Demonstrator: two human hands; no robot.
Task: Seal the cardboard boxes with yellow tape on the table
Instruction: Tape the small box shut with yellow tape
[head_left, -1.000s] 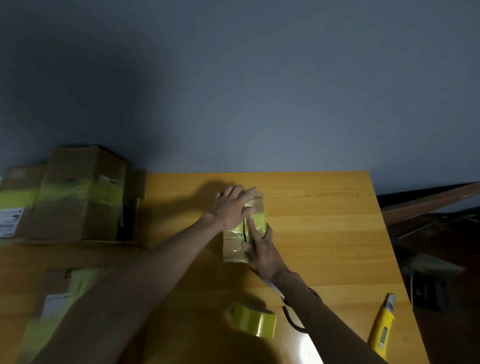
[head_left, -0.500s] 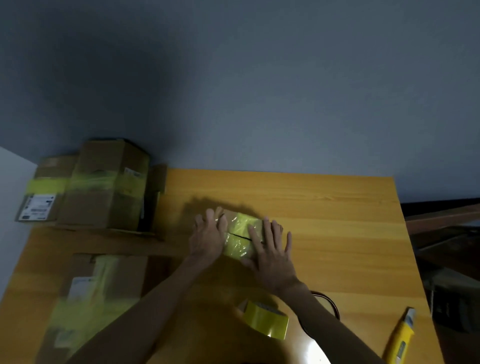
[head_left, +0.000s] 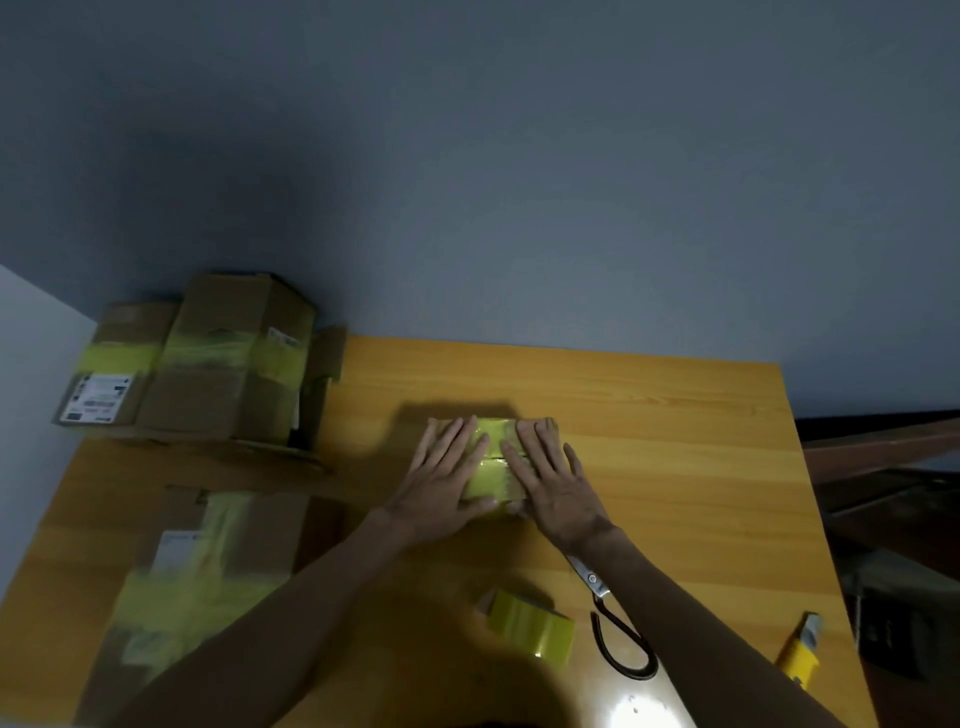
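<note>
Two flat-fingered grips, left hand and right hand, press the small cardboard box; rub its yellow tape outward

small box mostly under left hand and right hand | scissors tips behind right forearm | near-left box blurred, label unreadable

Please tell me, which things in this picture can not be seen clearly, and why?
Head view:
- Small box: mostly covered by the left hand and right hand; tape ends hidden.
- Scissors: blade tips under the right forearm.
- Label on the stacked boxes: print too small.
- Near box: blurred, partly behind the left forearm.
</note>
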